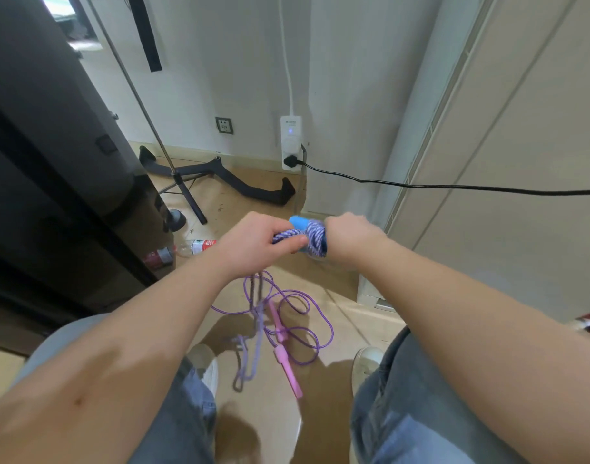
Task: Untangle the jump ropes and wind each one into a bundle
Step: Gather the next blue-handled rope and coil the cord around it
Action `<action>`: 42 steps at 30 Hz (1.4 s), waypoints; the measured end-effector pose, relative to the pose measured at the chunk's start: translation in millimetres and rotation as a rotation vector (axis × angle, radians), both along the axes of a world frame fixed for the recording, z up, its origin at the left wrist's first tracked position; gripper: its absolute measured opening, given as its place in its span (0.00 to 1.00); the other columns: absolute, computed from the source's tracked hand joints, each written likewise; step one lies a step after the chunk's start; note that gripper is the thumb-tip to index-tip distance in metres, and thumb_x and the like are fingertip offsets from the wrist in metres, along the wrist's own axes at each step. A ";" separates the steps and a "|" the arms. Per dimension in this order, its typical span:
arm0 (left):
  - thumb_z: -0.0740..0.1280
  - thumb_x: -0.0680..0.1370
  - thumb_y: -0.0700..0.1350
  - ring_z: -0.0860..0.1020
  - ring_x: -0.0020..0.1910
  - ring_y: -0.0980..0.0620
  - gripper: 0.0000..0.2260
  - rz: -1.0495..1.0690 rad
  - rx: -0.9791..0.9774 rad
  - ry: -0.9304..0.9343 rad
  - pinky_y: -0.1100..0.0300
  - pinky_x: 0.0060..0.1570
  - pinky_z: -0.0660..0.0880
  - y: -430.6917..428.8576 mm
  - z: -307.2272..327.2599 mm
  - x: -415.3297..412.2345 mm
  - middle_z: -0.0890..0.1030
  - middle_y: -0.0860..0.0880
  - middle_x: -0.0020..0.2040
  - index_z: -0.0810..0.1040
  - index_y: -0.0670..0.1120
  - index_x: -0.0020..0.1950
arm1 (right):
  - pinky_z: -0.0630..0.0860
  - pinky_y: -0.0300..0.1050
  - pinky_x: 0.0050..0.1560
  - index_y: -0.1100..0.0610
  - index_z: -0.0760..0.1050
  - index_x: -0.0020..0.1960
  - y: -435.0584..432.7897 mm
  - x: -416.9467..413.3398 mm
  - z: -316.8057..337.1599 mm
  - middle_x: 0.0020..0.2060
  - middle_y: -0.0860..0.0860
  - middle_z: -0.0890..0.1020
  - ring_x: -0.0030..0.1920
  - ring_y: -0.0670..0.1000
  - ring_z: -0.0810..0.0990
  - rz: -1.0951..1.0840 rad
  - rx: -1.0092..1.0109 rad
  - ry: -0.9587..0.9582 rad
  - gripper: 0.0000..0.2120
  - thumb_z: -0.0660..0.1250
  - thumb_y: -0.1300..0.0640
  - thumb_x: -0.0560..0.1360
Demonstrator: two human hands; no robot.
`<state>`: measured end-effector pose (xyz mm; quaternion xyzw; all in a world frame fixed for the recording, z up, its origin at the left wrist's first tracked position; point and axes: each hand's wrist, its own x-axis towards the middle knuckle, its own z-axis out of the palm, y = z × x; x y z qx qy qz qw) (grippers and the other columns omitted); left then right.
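Braided rope (315, 241): purple-white woven fibre, rough, matt. Blue handle (299, 223): smooth plastic. Thin purple cord (307, 329) on floor: smooth, slight sheen. Pink handles (288, 366): matt plastic. Floor (253, 430): tan, glossy, reflective. Jeans (404, 413): blue denim cloth. Bottle (195, 247), left: clear plastic. Pole (146, 112): shiny metal.

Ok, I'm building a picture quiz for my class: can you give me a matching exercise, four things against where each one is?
Things:
1. blue handle
2. pink handles
3. plastic bottle
4. power strip

Places:
A. lying on its side on the floor, at the left
B. up on the wall, with a black plug in it
C. held up off the floor, braided rope wound round it
D. on the floor between the white shoes

Pairs: 1-C, 2-D, 3-A, 4-B
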<state>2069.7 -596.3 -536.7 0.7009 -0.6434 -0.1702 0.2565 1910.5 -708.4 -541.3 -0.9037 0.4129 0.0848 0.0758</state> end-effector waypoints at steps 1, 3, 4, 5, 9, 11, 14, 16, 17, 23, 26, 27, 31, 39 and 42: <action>0.68 0.77 0.59 0.69 0.29 0.52 0.19 0.023 -0.047 -0.016 0.54 0.32 0.68 -2.0 -1.1 2.9 0.75 0.46 0.29 0.78 0.45 0.36 | 0.73 0.46 0.43 0.53 0.76 0.55 6.6 2.0 0.0 0.45 0.54 0.78 0.41 0.58 0.75 0.112 0.009 0.047 0.10 0.66 0.51 0.75; 0.71 0.73 0.62 0.70 0.31 0.50 0.19 0.079 -0.098 -0.038 0.53 0.33 0.68 -5.7 -3.6 12.4 0.75 0.48 0.29 0.78 0.47 0.35 | 0.72 0.46 0.41 0.52 0.72 0.48 20.3 5.6 0.5 0.39 0.52 0.74 0.39 0.57 0.74 0.339 0.033 0.148 0.04 0.65 0.54 0.75; 0.72 0.71 0.63 0.70 0.31 0.51 0.19 0.113 -0.099 -0.032 0.54 0.33 0.68 -5.9 -4.9 17.2 0.74 0.49 0.28 0.78 0.48 0.34 | 0.72 0.47 0.40 0.52 0.70 0.46 26.2 6.9 0.5 0.36 0.51 0.73 0.39 0.57 0.74 0.436 0.043 0.177 0.04 0.64 0.54 0.75; 0.73 0.71 0.63 0.70 0.31 0.51 0.19 0.146 -0.084 -0.017 0.54 0.33 0.69 -5.0 -5.7 20.2 0.74 0.50 0.28 0.78 0.49 0.34 | 0.72 0.47 0.39 0.52 0.69 0.43 31.3 7.8 0.7 0.34 0.50 0.72 0.38 0.58 0.74 0.514 0.051 0.177 0.05 0.64 0.54 0.75; 0.67 0.75 0.64 0.69 0.29 0.52 0.23 0.289 0.078 0.071 0.58 0.33 0.68 -6.9 -11.5 33.0 0.73 0.51 0.28 0.78 0.45 0.34 | 0.72 0.46 0.39 0.53 0.71 0.42 39.8 11.0 9.3 0.33 0.49 0.75 0.37 0.58 0.74 0.532 0.157 -0.117 0.07 0.68 0.53 0.73; 0.68 0.75 0.60 0.70 0.30 0.51 0.22 0.331 0.231 0.396 0.59 0.35 0.70 -7.0 -13.8 35.7 0.73 0.49 0.30 0.74 0.41 0.36 | 0.73 0.47 0.42 0.55 0.74 0.45 38.6 11.5 18.8 0.36 0.52 0.79 0.40 0.59 0.76 0.463 0.170 -0.280 0.06 0.69 0.53 0.72; 0.62 0.82 0.43 0.70 0.29 0.53 0.11 0.292 0.350 0.396 0.63 0.33 0.70 -3.7 -18.5 30.0 0.74 0.50 0.32 0.73 0.42 0.42 | 0.69 0.45 0.42 0.55 0.76 0.46 27.9 10.3 28.5 0.43 0.56 0.83 0.45 0.61 0.78 0.284 0.119 -0.432 0.05 0.67 0.53 0.73; 0.54 0.84 0.53 0.70 0.25 0.52 0.21 0.292 0.319 0.357 0.60 0.30 0.69 -2.2 -20.2 21.0 0.76 0.50 0.29 0.77 0.44 0.39 | 0.65 0.43 0.40 0.52 0.74 0.43 18.6 10.0 29.7 0.42 0.57 0.81 0.44 0.61 0.77 0.134 0.070 -0.471 0.04 0.66 0.52 0.75; 0.51 0.84 0.57 0.71 0.25 0.52 0.25 0.288 0.319 0.333 0.61 0.30 0.69 -1.2 -18.9 16.8 0.76 0.51 0.28 0.78 0.45 0.39 | 0.65 0.43 0.39 0.52 0.72 0.41 13.9 11.1 29.2 0.40 0.56 0.80 0.43 0.61 0.76 0.040 0.049 -0.490 0.06 0.65 0.52 0.75; 0.55 0.83 0.60 0.71 0.25 0.61 0.21 0.008 0.304 -0.005 0.61 0.35 0.71 3.4 -8.0 1.3 0.77 0.54 0.29 0.78 0.50 0.40 | 0.67 0.42 0.41 0.55 0.76 0.46 -21.5 4.5 6.0 0.38 0.52 0.77 0.45 0.60 0.80 -0.337 -0.019 -0.494 0.07 0.63 0.52 0.75; 0.61 0.80 0.59 0.69 0.26 0.57 0.18 -0.034 0.127 -0.074 0.59 0.31 0.68 -0.2 0.5 4.8 0.73 0.53 0.27 0.77 0.49 0.36 | 0.71 0.42 0.41 0.52 0.77 0.52 -20.5 3.5 -7.8 0.43 0.52 0.80 0.41 0.57 0.76 -0.232 -0.025 -0.203 0.11 0.68 0.48 0.73; 0.62 0.79 0.60 0.69 0.27 0.55 0.19 -0.032 0.071 -0.102 0.55 0.31 0.69 -1.6 1.4 6.9 0.73 0.52 0.27 0.77 0.48 0.36 | 0.71 0.43 0.41 0.50 0.76 0.53 -15.9 5.3 -9.9 0.45 0.52 0.81 0.40 0.57 0.75 -0.190 -0.007 -0.145 0.13 0.69 0.44 0.72; 0.60 0.73 0.69 0.69 0.30 0.49 0.27 -0.009 -0.030 -0.213 0.50 0.31 0.70 -6.4 -0.3 19.6 0.70 0.48 0.26 0.69 0.46 0.30 | 0.70 0.45 0.40 0.51 0.70 0.44 13.6 16.1 -7.6 0.38 0.52 0.75 0.38 0.57 0.74 0.160 0.065 0.015 0.07 0.65 0.49 0.74; 0.60 0.79 0.64 0.64 0.23 0.54 0.29 0.167 0.185 0.080 0.57 0.32 0.65 -5.6 -0.4 35.9 0.70 0.54 0.21 0.67 0.43 0.29 | 0.70 0.44 0.33 0.56 0.74 0.40 27.7 13.9 10.5 0.31 0.50 0.77 0.30 0.48 0.74 0.455 0.275 -0.131 0.08 0.71 0.53 0.70; 0.58 0.84 0.55 0.72 0.23 0.53 0.22 0.336 0.247 0.384 0.61 0.29 0.72 -5.8 -1.7 33.2 0.74 0.52 0.23 0.69 0.45 0.34 | 0.70 0.40 0.30 0.57 0.74 0.37 29.3 12.8 18.1 0.27 0.46 0.76 0.27 0.45 0.71 0.358 0.467 -0.358 0.07 0.72 0.59 0.70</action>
